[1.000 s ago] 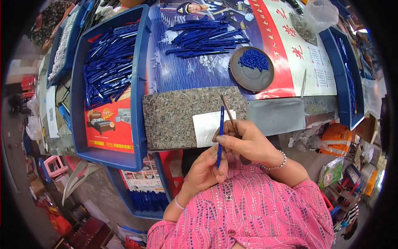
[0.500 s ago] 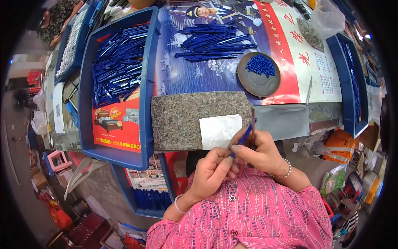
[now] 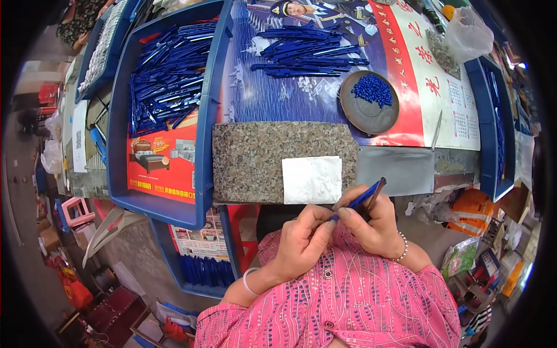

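In front of my pink patterned shirt, both hands meet at a slim, glossy blue strip (image 3: 362,199) slanting up to the right. The fingertips of my left hand (image 3: 299,243) pinch its lower end. My right hand (image 3: 371,226) is closed around the upper part, along with a thin brown stick-like tool (image 3: 378,187) whose lower part is hidden by the fingers. Just beyond the hands, a folded white paper (image 3: 313,181) lies on a speckled stone slab (image 3: 249,165). Behind the slab's right end sits a round dish (image 3: 371,120) of small blue pieces (image 3: 372,90).
A pile of blue strips (image 3: 310,53) lies on the poster-covered table. To the left stands a blue tray (image 3: 200,188) with many more strips. A lower tray (image 3: 168,255) is beneath it. A pointed metal tool (image 3: 437,130) and another blue tray (image 3: 486,185) are at right.
Both hands have moved slightly right relative to the slab. The blue strip and the brown tool have tipped from nearly upright toward the right. The left fingers still pinch the strip's lower end.
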The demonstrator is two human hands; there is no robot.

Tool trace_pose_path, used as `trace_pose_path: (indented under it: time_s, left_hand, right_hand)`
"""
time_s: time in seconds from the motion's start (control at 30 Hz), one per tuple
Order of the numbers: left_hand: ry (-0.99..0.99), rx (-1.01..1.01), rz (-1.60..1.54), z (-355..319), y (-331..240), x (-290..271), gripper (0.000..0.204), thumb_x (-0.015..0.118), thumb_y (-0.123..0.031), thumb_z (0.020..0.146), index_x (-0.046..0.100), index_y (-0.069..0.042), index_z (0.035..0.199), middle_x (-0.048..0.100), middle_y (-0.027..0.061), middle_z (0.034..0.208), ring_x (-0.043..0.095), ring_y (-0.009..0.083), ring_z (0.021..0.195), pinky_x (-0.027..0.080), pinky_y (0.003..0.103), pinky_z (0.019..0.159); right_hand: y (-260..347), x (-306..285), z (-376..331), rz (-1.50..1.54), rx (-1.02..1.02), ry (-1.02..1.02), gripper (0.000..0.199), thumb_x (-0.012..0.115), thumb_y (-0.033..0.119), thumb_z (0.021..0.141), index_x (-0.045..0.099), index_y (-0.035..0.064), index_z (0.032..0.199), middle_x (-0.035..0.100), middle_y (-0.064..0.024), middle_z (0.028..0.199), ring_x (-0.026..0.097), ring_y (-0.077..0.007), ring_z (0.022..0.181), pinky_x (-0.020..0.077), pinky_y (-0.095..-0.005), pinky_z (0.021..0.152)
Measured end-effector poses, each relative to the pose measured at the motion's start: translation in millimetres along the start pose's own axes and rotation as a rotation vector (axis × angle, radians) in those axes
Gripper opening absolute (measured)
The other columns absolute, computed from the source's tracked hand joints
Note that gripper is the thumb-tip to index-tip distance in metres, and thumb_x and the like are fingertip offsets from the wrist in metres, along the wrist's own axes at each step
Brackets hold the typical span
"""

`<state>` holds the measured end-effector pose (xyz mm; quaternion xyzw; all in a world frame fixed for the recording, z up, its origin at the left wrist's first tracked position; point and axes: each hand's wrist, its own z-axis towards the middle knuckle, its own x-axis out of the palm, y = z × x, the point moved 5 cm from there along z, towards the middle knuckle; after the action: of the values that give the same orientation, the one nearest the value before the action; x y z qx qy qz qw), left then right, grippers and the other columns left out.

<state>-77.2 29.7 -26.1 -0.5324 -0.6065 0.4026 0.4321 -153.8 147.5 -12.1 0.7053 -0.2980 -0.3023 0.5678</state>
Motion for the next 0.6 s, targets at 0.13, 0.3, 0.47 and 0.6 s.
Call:
trace_pose_path:
  time_s: [0.13,0.3,0.47,0.6]
  left_hand:
    - [-0.036,0.036,0.049,5,2,-1,0.011,0.048,-0.008,0.092,0.050,0.003,0.094,0.059,0.0041,0.064,0.056,0.0070,0.052,0.044,0.020,0.047]
    - [0.013,0.018,0.095,4,6,-2,0.013,0.054,-0.010,0.090,0.053,0.003,0.093,0.063,0.0082,0.067,0.060,0.0087,0.055,0.047,0.022,0.051]
    - [-0.186,0.482,0.661,-5,-16,-11,0.022,0.066,-0.004,0.078,0.056,0.002,0.097,0.062,0.0132,0.075,0.064,0.0210,0.061,0.049,0.028,0.051]
    - [-0.273,0.701,0.763,-12,-24,-15,0.034,0.065,-0.001,0.073,0.054,0.006,0.104,0.060,0.0171,0.080,0.062,0.0276,0.065,0.051,0.032,0.053]
  right_hand:
    - [-8,-5,3,0.119,0.076,-0.025,0.015,0.059,0.013,0.086,0.054,-0.0007,0.091,0.054,-0.0017,0.070,0.048,-0.0042,0.052,0.0380,-0.0180,0.046]
    - [-11,-12,6,0.188,0.034,-0.033,0.019,0.059,0.015,0.086,0.053,-0.0025,0.091,0.054,-0.0039,0.070,0.048,-0.0059,0.050,0.0386,-0.0187,0.045]
    - [-12,-9,5,0.261,0.196,-0.013,0.022,0.062,0.005,0.078,0.060,-0.0027,0.098,0.059,-0.0007,0.077,0.050,-0.0018,0.062,0.0378,-0.0176,0.054]
    - [-11,-4,3,0.160,0.210,0.009,0.026,0.064,0.004,0.074,0.061,-0.0016,0.100,0.057,0.0026,0.074,0.046,-0.0009,0.060,0.0339,-0.0175,0.052]
